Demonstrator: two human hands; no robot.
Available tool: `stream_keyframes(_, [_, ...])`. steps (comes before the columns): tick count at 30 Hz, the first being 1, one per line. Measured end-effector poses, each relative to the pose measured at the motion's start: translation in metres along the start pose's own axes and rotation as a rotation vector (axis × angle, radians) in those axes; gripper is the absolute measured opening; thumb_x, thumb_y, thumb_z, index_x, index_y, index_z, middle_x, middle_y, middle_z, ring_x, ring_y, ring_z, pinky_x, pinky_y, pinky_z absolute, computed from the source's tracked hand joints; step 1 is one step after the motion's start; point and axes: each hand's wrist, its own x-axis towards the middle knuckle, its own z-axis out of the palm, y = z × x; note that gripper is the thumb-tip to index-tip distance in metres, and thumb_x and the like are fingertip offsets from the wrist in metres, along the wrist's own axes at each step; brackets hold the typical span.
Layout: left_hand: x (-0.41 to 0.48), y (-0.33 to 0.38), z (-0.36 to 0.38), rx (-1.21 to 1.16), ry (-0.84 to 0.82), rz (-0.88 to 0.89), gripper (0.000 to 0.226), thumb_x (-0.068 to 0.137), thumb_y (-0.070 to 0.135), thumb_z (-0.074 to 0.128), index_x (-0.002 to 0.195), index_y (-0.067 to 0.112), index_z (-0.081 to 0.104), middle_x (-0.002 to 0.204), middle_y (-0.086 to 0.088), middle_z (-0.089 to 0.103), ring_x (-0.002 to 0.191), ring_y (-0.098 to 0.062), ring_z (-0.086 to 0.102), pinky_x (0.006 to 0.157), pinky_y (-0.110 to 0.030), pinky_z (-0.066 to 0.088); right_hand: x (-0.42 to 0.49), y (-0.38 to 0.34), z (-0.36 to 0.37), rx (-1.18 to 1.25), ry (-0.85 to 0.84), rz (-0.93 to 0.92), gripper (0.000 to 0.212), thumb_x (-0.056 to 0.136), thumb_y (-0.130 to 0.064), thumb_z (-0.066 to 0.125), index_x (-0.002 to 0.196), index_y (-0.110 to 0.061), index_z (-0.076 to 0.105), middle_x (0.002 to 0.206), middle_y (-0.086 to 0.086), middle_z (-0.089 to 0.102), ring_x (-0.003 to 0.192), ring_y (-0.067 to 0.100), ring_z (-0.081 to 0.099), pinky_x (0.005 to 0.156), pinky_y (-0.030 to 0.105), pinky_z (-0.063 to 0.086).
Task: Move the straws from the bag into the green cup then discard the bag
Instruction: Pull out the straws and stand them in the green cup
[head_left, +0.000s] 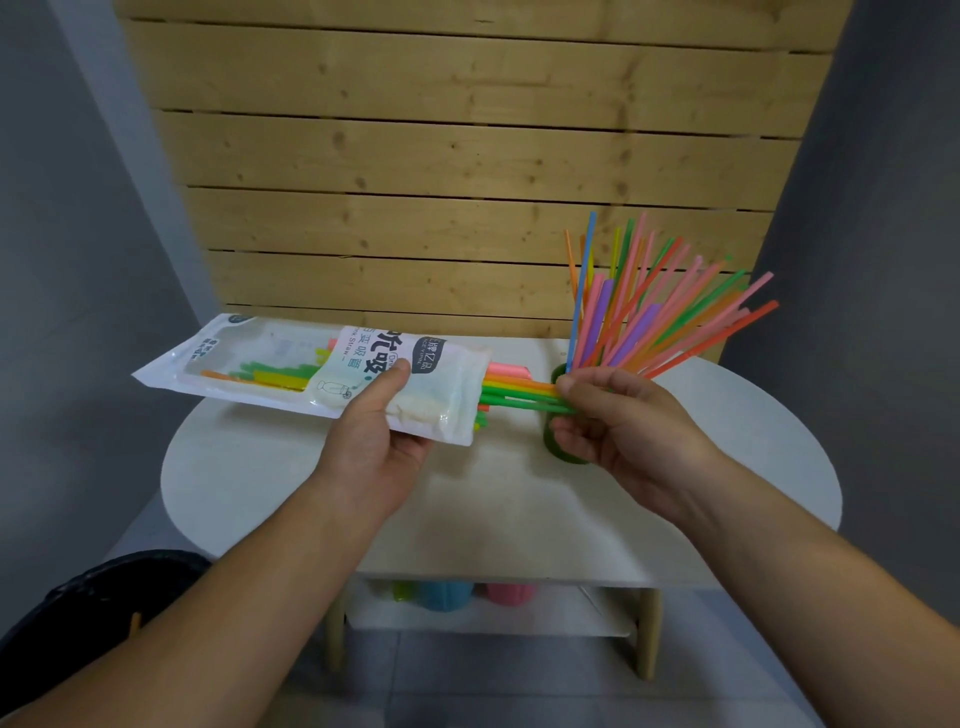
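Seen from above: a round white table (249, 467) stands against a wall of wooden slats (441, 156). The person's left grip (371, 431) is closed on a white plastic bag (291, 364), thumb on top. It holds the bag level above the table, with the open mouth pointing toward 3 o'clock. A bundle of green, yellow and pink straws (519, 392) pokes out of that mouth, and more lie behind the bag's clear window. The right grip (623, 426) pinches the bundle's free ends between thumb and fingers, just in front of the green cup (557, 447). The cup stands on the table at 3 o'clock from the bag. Many coloured straws (649, 317) fan out of it toward 1 o'clock. On a shelf under the table sit a blue cup (447, 595) and a pink cup (509, 593). A dark bin (104, 597) shows at 8 o'clock.
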Motion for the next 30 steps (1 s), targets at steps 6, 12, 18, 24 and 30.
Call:
stream_keyframes(6, [0.001, -0.002, 0.000, -0.007, -0.020, 0.006, 0.030, 0.093, 0.009, 0.071, 0.120, 0.021, 0.065, 0.106, -0.002, 0.082, 0.094, -0.019, 0.079, 0.073, -0.050, 0.065, -0.001, 0.004, 0.008, -0.132, 0.033, -0.106, 0.007, 0.093, -0.006, 0.066, 0.096, -0.001, 0.070, 0.075, 0.011, 0.068, 0.056, 0.014, 0.068, 0.055, 0.022, 0.056])
stream_keyframes(12, [-0.002, -0.006, 0.000, -0.015, -0.040, 0.005, 0.033, 0.091, 0.013, 0.073, 0.122, 0.021, 0.064, 0.106, -0.004, 0.082, 0.096, -0.021, 0.079, 0.071, -0.047, 0.065, -0.005, 0.002, 0.012, -0.288, -0.023, -0.180, 0.008, 0.091, -0.002, 0.066, 0.092, -0.004, 0.074, 0.071, 0.009, 0.072, 0.059, 0.012, 0.070, 0.058, 0.019, 0.057])
stream_keyframes(18, [-0.001, -0.003, -0.001, -0.046, 0.009, -0.009, 0.034, 0.092, 0.010, 0.072, 0.123, 0.020, 0.063, 0.106, -0.004, 0.082, 0.095, -0.021, 0.079, 0.065, -0.041, 0.065, -0.005, -0.003, 0.003, -0.335, -0.067, -0.237, 0.010, 0.090, -0.004, 0.068, 0.092, -0.009, 0.076, 0.070, 0.008, 0.074, 0.062, 0.015, 0.071, 0.063, 0.022, 0.058])
stream_keyframes(24, [0.001, 0.001, -0.001, -0.055, 0.055, 0.005, 0.031, 0.093, 0.006, 0.069, 0.121, 0.018, 0.064, 0.101, -0.002, 0.082, 0.090, -0.018, 0.079, 0.064, -0.042, 0.065, -0.001, -0.009, -0.012, -0.109, -0.064, -0.190, 0.008, 0.088, -0.001, 0.068, 0.094, -0.003, 0.073, 0.071, 0.010, 0.071, 0.061, 0.013, 0.069, 0.057, 0.019, 0.055])
stream_keyframes(30, [0.001, 0.003, 0.001, -0.062, 0.078, 0.020, 0.036, 0.093, 0.005, 0.070, 0.126, 0.019, 0.064, 0.103, -0.002, 0.082, 0.091, -0.018, 0.079, 0.072, -0.047, 0.066, 0.000, 0.003, -0.007, 0.043, -0.076, -0.079, 0.052, 0.066, -0.026, 0.080, 0.111, -0.003, 0.067, 0.084, 0.010, 0.066, 0.064, 0.015, 0.067, 0.058, 0.024, 0.057])
